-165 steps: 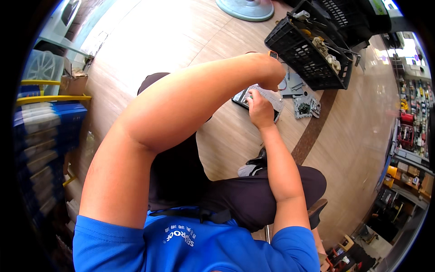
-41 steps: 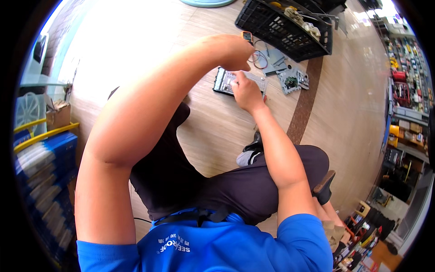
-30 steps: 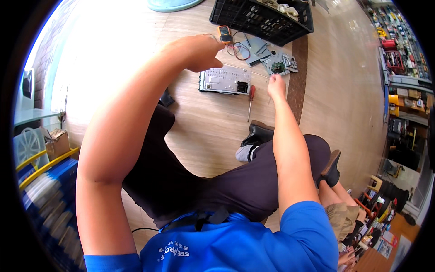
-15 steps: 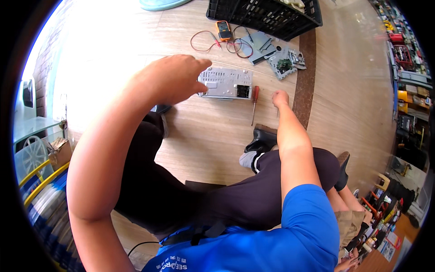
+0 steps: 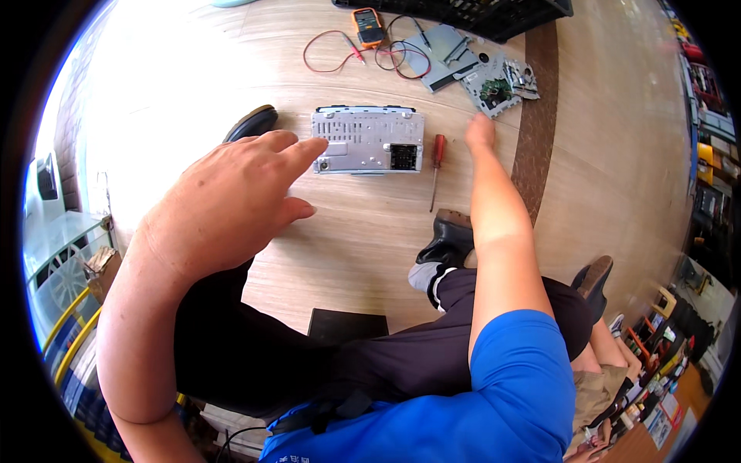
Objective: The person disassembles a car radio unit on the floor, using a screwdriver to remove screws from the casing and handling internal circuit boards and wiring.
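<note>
Two hands show, well apart from each other over the floor (image 5: 355, 247). The left hand (image 5: 228, 185), on the left and nearer, has its fingers spread and its thumb standing apart; its fingertips reach over the left end of one silver metal unit (image 5: 367, 137), and whether they touch it cannot be told. The unit lies in the middle, with one black socket (image 5: 403, 157) at its near right corner. The right hand (image 5: 480, 133) is bunched, farther to the right, just on the near side of one pale bracket (image 5: 500, 81) with a green part (image 5: 494, 92); whether it grips anything cannot be told. Between the unit and the right hand lies one screwdriver (image 5: 438, 154), its red handle pointing far. Beyond the unit are one orange multimeter (image 5: 369, 28) and two probes (image 5: 353, 48), one red and one black, on their leads. One flat grey plate (image 5: 421, 60) lies between the multimeter and the bracket. At the far edge stands one black crate (image 5: 478, 17). Near the person's legs lies one black slab (image 5: 347, 324).
</note>
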A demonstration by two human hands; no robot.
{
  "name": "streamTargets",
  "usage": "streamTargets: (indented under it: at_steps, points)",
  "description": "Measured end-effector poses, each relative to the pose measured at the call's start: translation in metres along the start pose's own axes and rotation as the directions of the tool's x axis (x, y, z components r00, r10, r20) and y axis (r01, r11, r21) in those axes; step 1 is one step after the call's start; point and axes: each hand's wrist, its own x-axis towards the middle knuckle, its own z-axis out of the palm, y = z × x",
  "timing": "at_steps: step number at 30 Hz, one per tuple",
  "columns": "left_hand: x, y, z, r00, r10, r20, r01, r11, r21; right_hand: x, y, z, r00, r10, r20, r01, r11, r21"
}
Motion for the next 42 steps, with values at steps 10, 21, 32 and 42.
streamTargets:
  at_steps: [10,21,32,42]
  points:
    - [0.003,0.010,0.000,1.000,0.011,-0.014,-0.011,1.000,0.028,-0.039,-0.028,-0.011,0.989,0.131,0.067,-0.136,0.987,0.084]
    - [-0.007,-0.008,0.013,0.977,0.132,-0.168,-0.122,0.990,0.066,-0.082,0.023,-0.031,0.992,0.064,-0.108,-0.047,0.988,0.149]
    - [-0.017,-0.014,0.012,0.984,0.097,-0.149,-0.097,0.995,0.007,-0.082,0.016,-0.013,1.000,-0.004,-0.006,0.005,0.987,0.163]
    - [-0.001,0.003,0.001,1.000,0.014,-0.028,-0.014,1.000,0.020,-0.045,0.006,0.012,0.996,0.083,0.027,-0.087,0.969,0.230]
